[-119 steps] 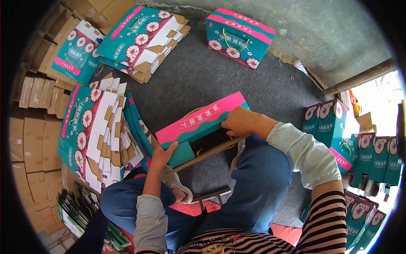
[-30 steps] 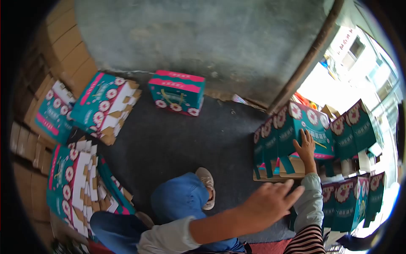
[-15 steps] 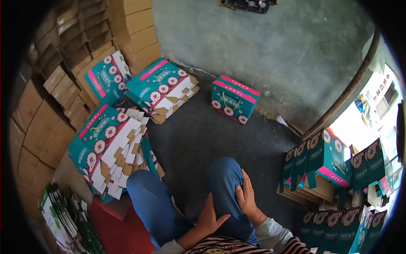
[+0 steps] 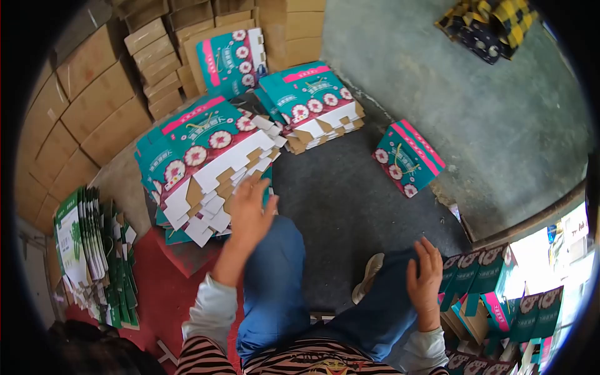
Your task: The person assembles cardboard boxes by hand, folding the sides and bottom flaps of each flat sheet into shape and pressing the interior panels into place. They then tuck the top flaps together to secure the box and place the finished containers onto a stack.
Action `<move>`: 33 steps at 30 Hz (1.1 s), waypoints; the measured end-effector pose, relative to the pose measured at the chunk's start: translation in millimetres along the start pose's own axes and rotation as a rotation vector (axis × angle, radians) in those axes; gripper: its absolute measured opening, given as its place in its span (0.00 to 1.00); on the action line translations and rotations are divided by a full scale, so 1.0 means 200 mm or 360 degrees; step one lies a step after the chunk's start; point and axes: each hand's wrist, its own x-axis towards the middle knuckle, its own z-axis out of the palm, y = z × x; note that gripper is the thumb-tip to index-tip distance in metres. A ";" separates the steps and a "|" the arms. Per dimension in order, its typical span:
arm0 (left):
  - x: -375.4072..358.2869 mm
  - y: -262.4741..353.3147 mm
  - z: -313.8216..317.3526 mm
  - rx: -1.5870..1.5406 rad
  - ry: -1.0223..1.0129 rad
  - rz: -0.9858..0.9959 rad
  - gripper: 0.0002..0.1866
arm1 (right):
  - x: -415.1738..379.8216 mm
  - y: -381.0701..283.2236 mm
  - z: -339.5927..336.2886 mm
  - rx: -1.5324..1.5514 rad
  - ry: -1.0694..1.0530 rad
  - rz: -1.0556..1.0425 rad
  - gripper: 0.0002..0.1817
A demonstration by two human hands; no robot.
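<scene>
My left hand is held out over my left knee, fingers apart and holding nothing. In the view its fingertips overlap the front flaps of a stack of flattened teal gift boxes printed with pink strips and round flower shapes. My right hand, also with nothing in it, is at my right knee with the fingers stretched out. Behind the first pile lies a second stack of flat teal boxes. One made-up teal box with a cord handle stands on the dark floor by the wall.
Brown cartons are piled along the left and back. Green-and-white folded packages stand at the lower left beside a red mat. Opened teal boxes stand in rows at right. A yellow-checked cloth item is at the upper right.
Both hands have left my right knee's sides and moved apart: the left toward the large stack, the right outward. My knees have spread and the view has swung left.
</scene>
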 end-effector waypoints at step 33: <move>0.34 -1.36 0.20 0.1507 -0.0971 -0.0486 0.23 | -0.28 0.25 -0.09 -0.0545 -0.0206 0.0602 0.11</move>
